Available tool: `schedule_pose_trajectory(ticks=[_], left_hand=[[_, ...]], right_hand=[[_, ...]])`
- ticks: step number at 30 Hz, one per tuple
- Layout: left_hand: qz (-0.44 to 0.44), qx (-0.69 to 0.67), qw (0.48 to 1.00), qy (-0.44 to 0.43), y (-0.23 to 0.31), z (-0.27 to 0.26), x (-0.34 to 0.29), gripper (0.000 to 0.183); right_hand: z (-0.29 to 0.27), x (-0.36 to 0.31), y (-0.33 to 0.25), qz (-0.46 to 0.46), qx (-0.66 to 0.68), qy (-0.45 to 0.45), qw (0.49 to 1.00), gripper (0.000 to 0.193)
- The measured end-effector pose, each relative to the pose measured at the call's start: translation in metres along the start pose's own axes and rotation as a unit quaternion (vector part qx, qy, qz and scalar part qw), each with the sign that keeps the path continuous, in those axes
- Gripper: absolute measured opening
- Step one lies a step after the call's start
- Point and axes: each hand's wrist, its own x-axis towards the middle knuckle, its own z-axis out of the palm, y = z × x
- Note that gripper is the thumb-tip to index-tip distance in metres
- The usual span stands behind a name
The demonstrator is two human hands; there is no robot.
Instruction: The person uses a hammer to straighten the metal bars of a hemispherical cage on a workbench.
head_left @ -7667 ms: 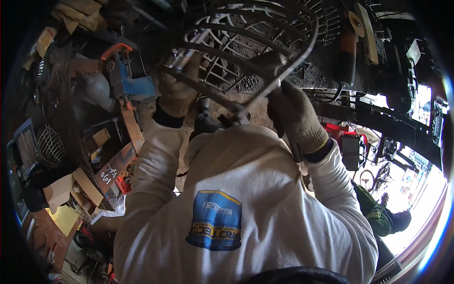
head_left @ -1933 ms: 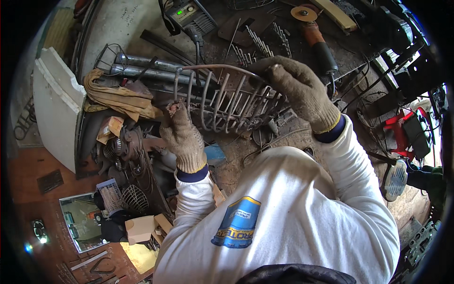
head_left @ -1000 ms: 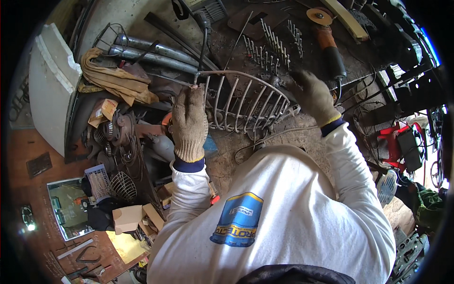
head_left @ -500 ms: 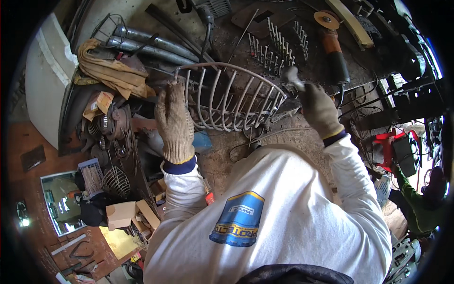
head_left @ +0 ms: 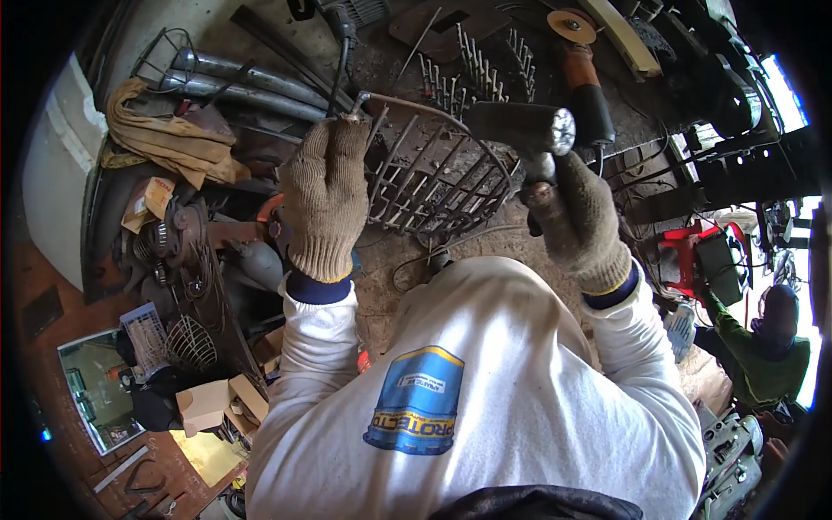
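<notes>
A curved basket-like frame of welded metal rods (head_left: 433, 178) is tilted at the bench edge, its thick rim facing up. My left hand (head_left: 328, 195), in a knitted work glove, is closed around the rim's left corner; its fingertips are partly hidden. Past the frame's right end, my gloved right hand (head_left: 582, 221) grips a hammer by its handle. The hammer's dark, heavy head (head_left: 520, 126) is raised, with its worn shiny face turned to the right. There is a gap between the hammer and the frame.
Upright bolts or pegs (head_left: 477, 65) stand in rows on the dark bench, near an angle grinder (head_left: 582, 74). Metal tubes (head_left: 251, 87) and a tan cloth (head_left: 165, 130) lie left. A person in green (head_left: 771, 347) is at right, below a red plastic seat (head_left: 680, 256).
The hammer has risen from beside the frame's right end and now shows clearly instead of blurred. The frame has tipped, showing more of its inside. My left hand keeps hold of its corner.
</notes>
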Motion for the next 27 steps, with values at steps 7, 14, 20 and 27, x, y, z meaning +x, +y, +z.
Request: schedule_pose_trajectory(ticks=[7,14,20,27], left_hand=[[-0.135,-0.106,0.985,0.02,0.026,0.001,0.012,0.019],[-0.027,0.083,0.996,0.035,0.021,0.004,-0.001,0.014],[0.108,0.255,0.96,0.045,0.014,0.009,-0.009,0.025],[-0.006,0.023,0.996,0.086,0.031,0.004,0.007,0.007]], right_hand=[[0.01,0.005,-0.015,-0.132,-0.114,0.025,0.984,0.026],[-0.004,0.004,-0.039,-0.123,-0.132,0.019,0.983,0.033],[-0.003,-0.003,-0.054,-0.228,0.072,0.116,0.964,0.03],[-0.007,-0.017,-0.039,-0.039,0.014,0.095,0.995,0.031]])
